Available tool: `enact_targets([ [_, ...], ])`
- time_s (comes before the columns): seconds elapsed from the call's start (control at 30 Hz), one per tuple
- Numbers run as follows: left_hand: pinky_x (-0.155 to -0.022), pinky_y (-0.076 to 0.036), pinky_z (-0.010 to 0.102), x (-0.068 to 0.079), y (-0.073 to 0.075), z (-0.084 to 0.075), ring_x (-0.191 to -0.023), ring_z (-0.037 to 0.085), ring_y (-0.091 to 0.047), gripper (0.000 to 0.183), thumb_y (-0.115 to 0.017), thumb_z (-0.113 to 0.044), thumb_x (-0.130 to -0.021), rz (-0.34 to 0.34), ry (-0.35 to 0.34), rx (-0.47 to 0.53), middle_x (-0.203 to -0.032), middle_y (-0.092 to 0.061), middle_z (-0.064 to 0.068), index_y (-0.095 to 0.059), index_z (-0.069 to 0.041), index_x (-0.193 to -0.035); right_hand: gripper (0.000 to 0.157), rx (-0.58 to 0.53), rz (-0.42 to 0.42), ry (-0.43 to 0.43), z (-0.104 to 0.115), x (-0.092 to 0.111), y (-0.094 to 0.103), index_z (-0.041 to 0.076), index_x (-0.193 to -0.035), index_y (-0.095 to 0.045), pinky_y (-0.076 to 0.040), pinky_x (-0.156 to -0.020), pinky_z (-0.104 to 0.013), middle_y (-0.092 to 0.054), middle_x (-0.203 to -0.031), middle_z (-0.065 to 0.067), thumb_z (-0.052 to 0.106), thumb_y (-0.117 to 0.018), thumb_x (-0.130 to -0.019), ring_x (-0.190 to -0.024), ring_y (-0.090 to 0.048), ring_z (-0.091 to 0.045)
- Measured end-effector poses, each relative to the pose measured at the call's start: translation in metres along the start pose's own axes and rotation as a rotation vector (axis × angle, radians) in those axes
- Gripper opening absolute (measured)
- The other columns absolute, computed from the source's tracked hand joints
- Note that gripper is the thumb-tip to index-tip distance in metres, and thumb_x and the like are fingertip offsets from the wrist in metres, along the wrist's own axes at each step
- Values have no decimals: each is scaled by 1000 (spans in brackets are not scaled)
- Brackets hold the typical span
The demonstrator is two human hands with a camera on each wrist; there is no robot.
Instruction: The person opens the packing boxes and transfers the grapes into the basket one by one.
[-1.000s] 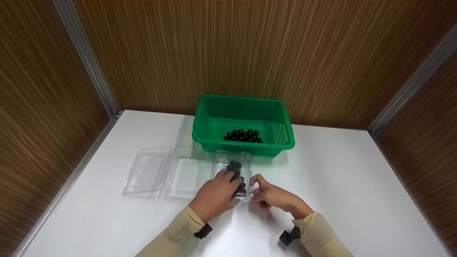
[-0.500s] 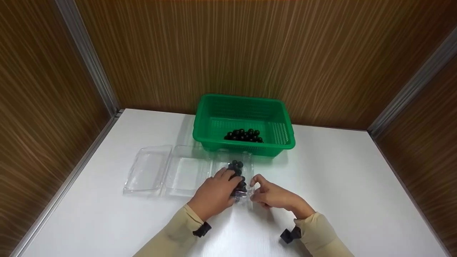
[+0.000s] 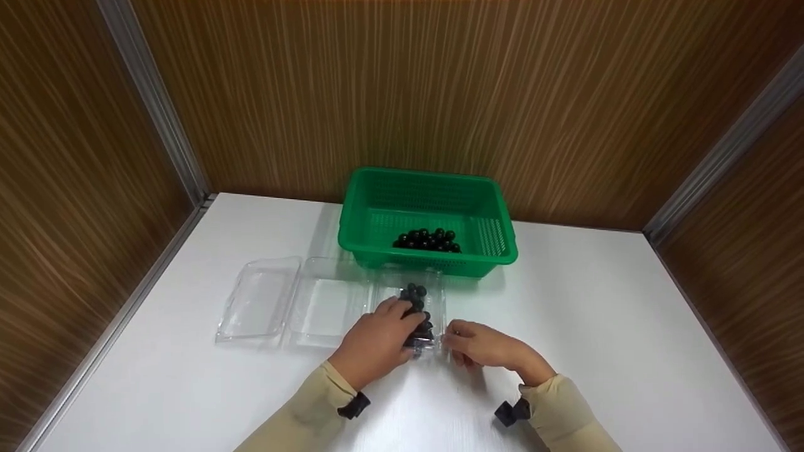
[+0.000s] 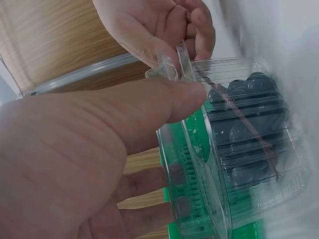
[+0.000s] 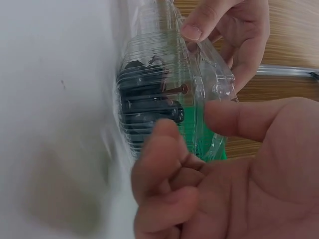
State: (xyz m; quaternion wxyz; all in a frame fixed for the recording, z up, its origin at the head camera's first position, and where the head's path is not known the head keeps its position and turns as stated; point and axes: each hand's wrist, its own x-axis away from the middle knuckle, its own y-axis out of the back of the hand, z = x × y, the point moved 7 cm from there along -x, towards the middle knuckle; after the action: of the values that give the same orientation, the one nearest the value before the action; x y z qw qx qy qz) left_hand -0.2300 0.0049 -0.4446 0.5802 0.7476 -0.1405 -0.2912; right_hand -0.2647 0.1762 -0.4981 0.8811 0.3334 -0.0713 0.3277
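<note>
A lidded clear plastic clamshell box (image 3: pixel 437 290) holds a bunch of dark grapes (image 3: pixel 417 292). My left hand (image 3: pixel 375 342) lies over its lid, fingers spread on top and the thumb at the front rim, as the left wrist view shows. At the front right corner my right hand (image 3: pixel 487 346) pinches the rim, with the thumb on the lid side and the bent index finger below. Stem and grapes (image 4: pixel 244 129) show through the ribbed side in the left wrist view. Part of the bunch is hidden under my left hand in the head view.
Left of the lidded box lies another clear clamshell (image 3: pixel 260 301), opened flat. Behind the boxes stands a green basket (image 3: pixel 502 251) with more dark grapes (image 3: pixel 430 240) at its front. Wood-patterned walls (image 3: pixel 402 94) enclose the white table (image 3: pixel 603 301) at the back and sides.
The right hand's raised index finger has come down and bent in at the box's front right corner. The left hand has stayed nearly still on the lid.
</note>
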Motion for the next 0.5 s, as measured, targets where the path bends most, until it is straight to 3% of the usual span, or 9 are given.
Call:
enact_targets([
  [0.27,-85,-60,46,-1,-4,-4,-133,31,-55,57,-80,-34,-90,17,10,15,-138,-60,12,-62,-12,-140,35,-41,80,-26,-2,5,-8,5,-90,-56,-40,-54,-28,-56,-72,-1,27,-40,-111,-58,-48,-13],
  [0.5,-81,-60,45,0,-4,-5,-132,31,-55,56,-80,-37,-90,-13,10,-7,-137,-60,11,-64,-14,-138,33,-44,81,-25,2,7,-9,8,-87,-52,-36,-52,-24,-48,-70,2,26,-38,-112,-56,-42,-11],
])
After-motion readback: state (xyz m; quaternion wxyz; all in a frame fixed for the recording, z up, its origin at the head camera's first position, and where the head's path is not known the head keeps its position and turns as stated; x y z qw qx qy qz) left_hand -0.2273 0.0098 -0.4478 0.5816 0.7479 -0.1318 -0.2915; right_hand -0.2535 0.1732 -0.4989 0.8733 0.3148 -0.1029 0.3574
